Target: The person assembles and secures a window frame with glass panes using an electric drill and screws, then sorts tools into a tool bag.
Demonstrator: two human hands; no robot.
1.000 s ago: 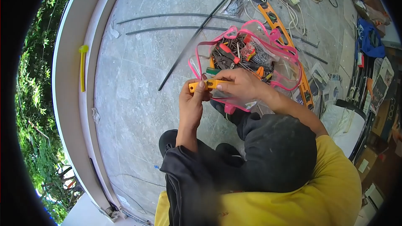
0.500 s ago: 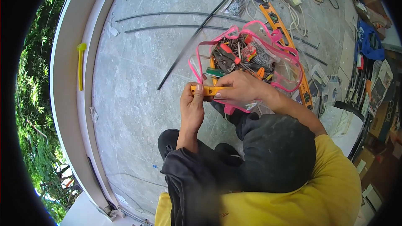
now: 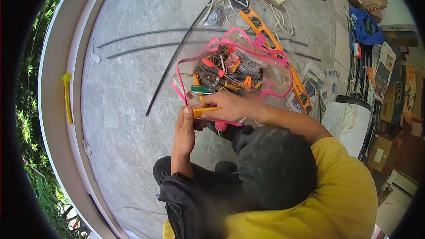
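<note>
Left hand: The left hand [image 3: 183,128] pinched one end of a yellow bar [image 3: 200,111], thumb laid on top, fingers curled and partly hidden underneath.
Right hand: The right hand [image 3: 226,106] was nearly closed, thumb and fingers gripping the other end, at the near side of the pink-trimmed bag [image 3: 178,73].
Yellow bar: It sat between both hands at the bag's near left corner; contact with the bag could not be told. Its long axis ran left to right, the right end slightly raised toward the bag. No lettering on it could be read.
Bag's load: The bag gaped, clear-walled, over a red-handled tool [image 3: 213,67], a green handle [image 3: 202,89] near its left edge, a red packet [image 3: 232,64], and a jumble of loose metal pieces.
Long level: An orange level [image 3: 261,32] slanted past the bag's far and right sides; its print was too small.
Rods: A thick dark rod [image 3: 161,89] lay left of the bag, angled away; a thinner rod [image 3: 146,33] crossed beyond it.
Printed paper: Newspaper-like sheets [image 3: 314,76] lay right of the bag, their words not legible.
Carton: Well right of the bag, a brown carton [image 3: 389,102] read "COOL".
</note>
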